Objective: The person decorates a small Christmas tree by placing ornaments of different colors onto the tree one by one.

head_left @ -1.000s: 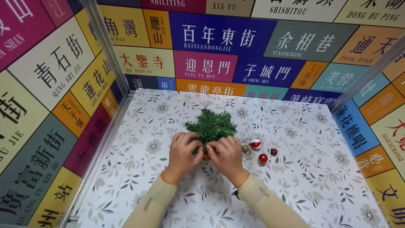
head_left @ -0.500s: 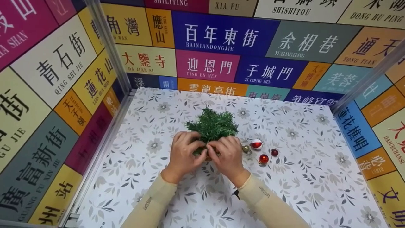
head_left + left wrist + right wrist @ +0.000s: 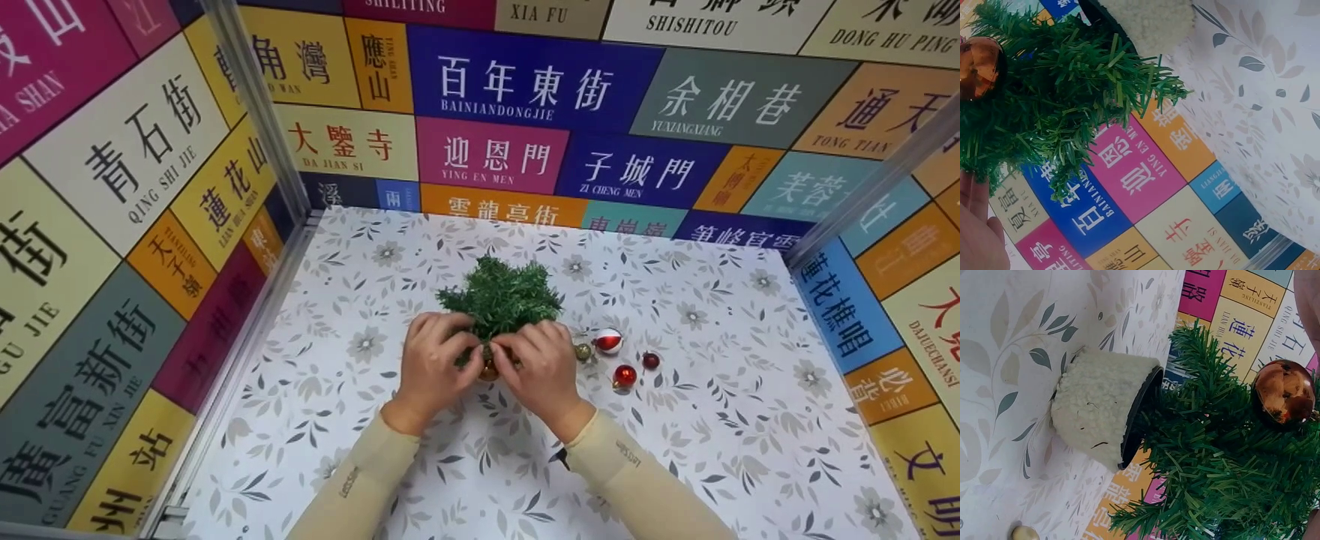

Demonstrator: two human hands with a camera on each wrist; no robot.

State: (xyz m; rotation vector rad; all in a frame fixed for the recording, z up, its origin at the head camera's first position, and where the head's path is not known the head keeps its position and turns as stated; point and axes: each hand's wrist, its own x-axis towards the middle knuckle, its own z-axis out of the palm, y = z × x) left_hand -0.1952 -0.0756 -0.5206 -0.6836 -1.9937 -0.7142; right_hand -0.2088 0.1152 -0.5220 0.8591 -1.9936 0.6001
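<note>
Hands meet at the near edge of the small green artificial fir tree (image 3: 501, 298) in its fleecy white pot (image 3: 1100, 405), mid-worktop: left hand (image 3: 433, 369) and right hand (image 3: 541, 369) pinch a shiny amber bauble (image 3: 489, 368) onto a low branch. Hanging appears underway; next comes securing its loop, then the spare red baubles (image 3: 624, 375) at three o'clock.

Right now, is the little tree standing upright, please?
Upright: the tree stands in its fleecy pot on the table.

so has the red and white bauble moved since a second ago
No. The red and white bauble lies in the same spot on the floral table, just right of the right hand, beside the same printed leaves.
</note>
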